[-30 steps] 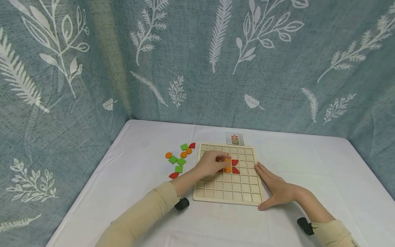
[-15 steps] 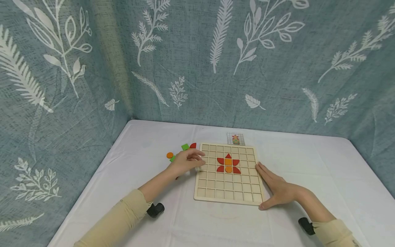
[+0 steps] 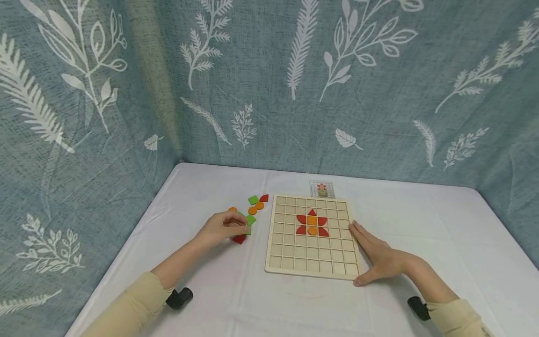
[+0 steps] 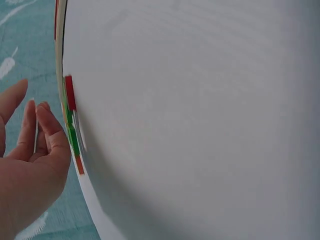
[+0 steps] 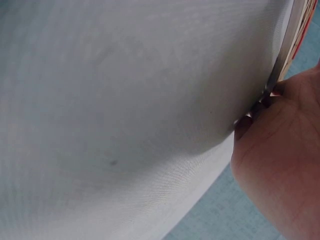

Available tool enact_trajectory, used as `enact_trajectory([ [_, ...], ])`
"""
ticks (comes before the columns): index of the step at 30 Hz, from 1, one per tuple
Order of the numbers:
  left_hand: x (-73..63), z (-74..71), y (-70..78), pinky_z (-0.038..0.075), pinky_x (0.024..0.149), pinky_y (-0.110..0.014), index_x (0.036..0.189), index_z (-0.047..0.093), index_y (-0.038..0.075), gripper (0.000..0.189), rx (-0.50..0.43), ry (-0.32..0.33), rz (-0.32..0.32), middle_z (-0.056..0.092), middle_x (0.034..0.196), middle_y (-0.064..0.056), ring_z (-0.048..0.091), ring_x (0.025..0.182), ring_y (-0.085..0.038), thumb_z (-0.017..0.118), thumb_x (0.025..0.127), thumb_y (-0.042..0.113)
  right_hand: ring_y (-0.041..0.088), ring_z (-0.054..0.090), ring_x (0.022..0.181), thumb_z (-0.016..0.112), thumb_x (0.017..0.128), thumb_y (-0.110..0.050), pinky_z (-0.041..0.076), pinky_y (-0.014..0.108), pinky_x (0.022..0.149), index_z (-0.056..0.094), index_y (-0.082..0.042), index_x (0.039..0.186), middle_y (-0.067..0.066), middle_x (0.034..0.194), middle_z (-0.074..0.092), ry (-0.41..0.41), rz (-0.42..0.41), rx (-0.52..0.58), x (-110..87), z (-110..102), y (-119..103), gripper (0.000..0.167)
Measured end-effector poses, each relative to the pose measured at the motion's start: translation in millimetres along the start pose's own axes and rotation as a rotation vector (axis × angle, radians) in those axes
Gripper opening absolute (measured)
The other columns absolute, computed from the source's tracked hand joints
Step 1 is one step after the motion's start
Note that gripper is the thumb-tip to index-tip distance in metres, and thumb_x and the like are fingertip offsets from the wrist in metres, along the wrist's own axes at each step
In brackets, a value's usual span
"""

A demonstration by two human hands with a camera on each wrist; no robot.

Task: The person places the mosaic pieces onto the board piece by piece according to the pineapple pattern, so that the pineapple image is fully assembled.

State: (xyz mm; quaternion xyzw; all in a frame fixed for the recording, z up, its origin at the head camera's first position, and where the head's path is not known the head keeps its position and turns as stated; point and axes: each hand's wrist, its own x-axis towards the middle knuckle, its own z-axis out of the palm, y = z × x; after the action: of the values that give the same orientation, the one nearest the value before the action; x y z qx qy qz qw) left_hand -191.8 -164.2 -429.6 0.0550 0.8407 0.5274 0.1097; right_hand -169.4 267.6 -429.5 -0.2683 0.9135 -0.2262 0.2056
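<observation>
A wooden grid board (image 3: 293, 253) lies flat on the white cloth. Set into its middle cells are red quarter-circle pieces (image 3: 323, 231), a red triangle (image 3: 312, 212), an orange square (image 3: 311, 220) and an orange disc (image 3: 312, 230). Left of the board, my left hand (image 3: 220, 229) reaches over loose pieces, among them a green square (image 3: 250, 220) and a red piece (image 3: 240, 239). In the left wrist view its thumb and fingers are apart with nothing between them. My right hand (image 3: 379, 256) rests along the board's right edge, fingers straight, thumb at the near corner.
More loose pieces lie farther back: a green square (image 3: 253, 200), a red quarter circle (image 3: 264, 198) and orange discs (image 3: 252, 210). Behind the board is a small pattern card (image 3: 322, 189). Leaf-printed curtains (image 3: 269, 93) stand around the table.
My left hand has left the board's middle and moved left to the loose pieces. The orange square now shows uncovered above the orange disc. My right hand stays in place.
</observation>
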Motion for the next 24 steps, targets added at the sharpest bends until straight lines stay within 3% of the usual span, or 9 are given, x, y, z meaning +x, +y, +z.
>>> enact_trajectory([
  [9,-6.3,-11.8,-7.0,0.050,0.067,-0.030,0.112,0.067,0.002,0.031,0.058,-0.018,-0.016,0.065,0.092,-0.005,0.059,0.077,-0.017,0.074,0.087,0.019,0.048,0.001,0.143,0.082,0.067,-0.058,0.016,0.073,0.103,-0.003,0.001,0.154,0.024,0.159,-0.008,0.004,-0.001,0.001,-1.2,0,2,0.135],
  [18,8.7,-31.1,-15.9,0.050,0.068,-0.026,0.118,0.064,-0.002,0.035,0.049,0.082,-0.013,0.066,0.099,-0.009,0.059,0.084,-0.018,0.072,0.088,0.014,0.048,0.000,0.143,0.082,0.069,-0.055,0.016,0.074,0.102,-0.004,0.001,0.154,0.025,0.159,-0.008,0.004,-0.022,0.012,0.2,3,3,0.133],
  [24,18.2,-39.8,-19.5,0.048,0.076,-0.030,0.127,0.059,-0.001,0.043,0.128,0.114,-0.019,0.065,0.106,-0.013,0.059,0.093,-0.024,0.071,0.089,0.015,0.048,0.000,0.143,0.082,0.069,-0.055,0.016,0.073,0.103,-0.004,0.001,0.154,0.025,0.159,-0.008,0.001,-0.023,0.018,0.9,2,1,0.133],
])
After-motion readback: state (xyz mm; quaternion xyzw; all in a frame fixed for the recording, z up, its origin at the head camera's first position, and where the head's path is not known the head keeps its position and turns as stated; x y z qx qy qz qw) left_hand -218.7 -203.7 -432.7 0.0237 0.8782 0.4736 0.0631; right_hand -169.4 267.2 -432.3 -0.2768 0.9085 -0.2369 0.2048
